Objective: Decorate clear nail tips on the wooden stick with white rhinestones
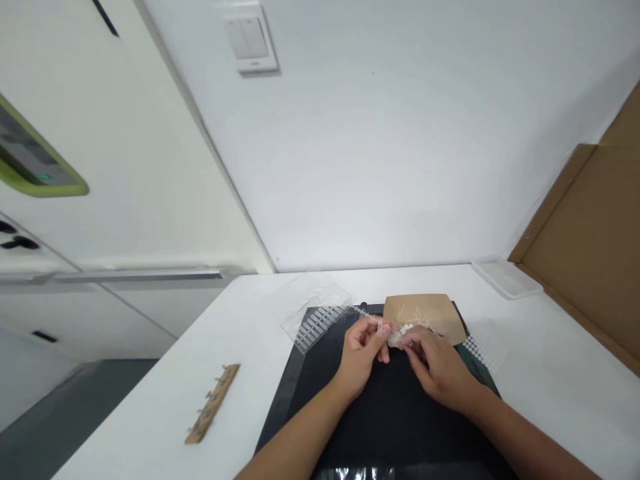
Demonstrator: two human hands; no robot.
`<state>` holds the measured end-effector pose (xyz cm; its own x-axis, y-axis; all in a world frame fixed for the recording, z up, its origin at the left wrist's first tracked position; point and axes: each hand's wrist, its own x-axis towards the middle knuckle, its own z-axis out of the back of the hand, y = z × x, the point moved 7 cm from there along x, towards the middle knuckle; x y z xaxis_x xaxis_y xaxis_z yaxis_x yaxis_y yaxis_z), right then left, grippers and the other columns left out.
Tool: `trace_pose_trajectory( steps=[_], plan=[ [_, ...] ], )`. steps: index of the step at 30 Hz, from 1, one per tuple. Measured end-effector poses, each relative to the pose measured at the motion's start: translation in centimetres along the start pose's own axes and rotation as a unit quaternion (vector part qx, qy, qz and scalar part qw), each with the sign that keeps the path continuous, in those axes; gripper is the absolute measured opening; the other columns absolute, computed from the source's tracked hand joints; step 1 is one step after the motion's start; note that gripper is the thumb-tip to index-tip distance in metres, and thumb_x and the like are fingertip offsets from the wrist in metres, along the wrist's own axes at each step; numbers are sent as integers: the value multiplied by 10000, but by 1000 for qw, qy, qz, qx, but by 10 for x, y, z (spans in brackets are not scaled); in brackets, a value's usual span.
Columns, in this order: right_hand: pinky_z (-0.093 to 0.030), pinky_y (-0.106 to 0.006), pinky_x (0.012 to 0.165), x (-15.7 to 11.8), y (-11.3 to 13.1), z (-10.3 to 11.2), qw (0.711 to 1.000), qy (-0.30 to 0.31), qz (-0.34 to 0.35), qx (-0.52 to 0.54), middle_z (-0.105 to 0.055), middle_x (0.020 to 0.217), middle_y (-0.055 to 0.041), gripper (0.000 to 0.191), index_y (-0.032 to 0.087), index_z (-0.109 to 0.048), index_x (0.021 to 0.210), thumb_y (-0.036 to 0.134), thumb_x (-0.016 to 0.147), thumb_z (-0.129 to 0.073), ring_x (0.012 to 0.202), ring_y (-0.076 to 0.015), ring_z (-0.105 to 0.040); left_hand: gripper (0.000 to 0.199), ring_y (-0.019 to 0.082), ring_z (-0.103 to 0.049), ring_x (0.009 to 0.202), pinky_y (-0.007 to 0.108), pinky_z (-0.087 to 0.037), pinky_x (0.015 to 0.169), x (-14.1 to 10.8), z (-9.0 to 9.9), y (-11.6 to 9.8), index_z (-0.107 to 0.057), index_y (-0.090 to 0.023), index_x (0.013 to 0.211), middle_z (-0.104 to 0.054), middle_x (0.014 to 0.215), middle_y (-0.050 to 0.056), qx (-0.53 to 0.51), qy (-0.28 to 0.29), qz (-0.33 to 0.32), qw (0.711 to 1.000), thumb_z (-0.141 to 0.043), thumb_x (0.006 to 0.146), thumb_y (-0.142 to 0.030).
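Note:
Over the black mat [380, 413], my left hand [363, 350] pinches a small clear piece between thumb and fingers; a thin clear stick shows just behind it. My right hand [434, 365] is closed on small whitish translucent pieces [396, 339] between the hands, too small to make out. Behind my right hand lies a brown kraft-coloured tray [425, 308] with thin clear slivers on it. To the left, a clear sheet or case [319, 325] holds rows of nail-shaped clear tips.
A wooden strip with metal clips [213, 403] lies on the white table [240, 333] at the left. White dotted sheets [483, 350] sit right of the mat. Back right are a shallow clear tray [507, 279] and a cardboard panel [590, 247]. A wall stands behind.

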<state>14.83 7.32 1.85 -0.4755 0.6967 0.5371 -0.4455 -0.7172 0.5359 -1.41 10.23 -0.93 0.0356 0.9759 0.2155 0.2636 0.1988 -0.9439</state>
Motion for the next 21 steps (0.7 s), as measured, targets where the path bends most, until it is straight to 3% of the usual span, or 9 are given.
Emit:
trace_pose_trajectory(
  steps=[3,6,10,17,21],
  plan=[
    [-464,-314,694,1,5,1,1000,17,19,-17,-648,937,-21,245,241,-536,1197,97,1000,-515,742,-178,-618,381,42,-542,448,186,-420,468,0,2,0,-713,-144,954,-755,875,47,8,-9,-5,1000,-786,910,-515],
    [-484,-324,736,2,9,3,998,21,45,-44,-679,1011,-46,302,238,-542,1220,60,981,-494,858,-207,-666,372,35,-537,444,181,-403,469,0,4,1,-711,-144,961,-765,899,55,8,-11,-7,1000,-780,918,-508],
    [-520,-361,817,2,8,4,997,23,58,-45,-721,1079,-61,242,238,-551,1215,99,1035,-469,930,-229,-698,366,33,-532,444,185,-407,480,1,5,2,-717,-142,967,-756,885,50,11,-15,-11,1000,-784,918,-498],
    [-541,-343,815,-1,7,1,998,25,49,17,-756,1066,-52,181,238,-598,1225,180,1090,-493,876,-197,-715,347,33,-529,438,183,-410,470,2,7,5,-723,-148,975,-760,889,46,6,-11,-6,1000,-794,914,-483],
    [-532,-309,757,2,5,5,996,10,10,87,-725,924,-16,187,248,-650,1129,205,1101,-470,763,-159,-689,328,34,-534,435,185,-421,459,2,7,7,-725,-153,972,-761,902,47,-2,-4,-9,1000,-792,920,-470]
  ],
)
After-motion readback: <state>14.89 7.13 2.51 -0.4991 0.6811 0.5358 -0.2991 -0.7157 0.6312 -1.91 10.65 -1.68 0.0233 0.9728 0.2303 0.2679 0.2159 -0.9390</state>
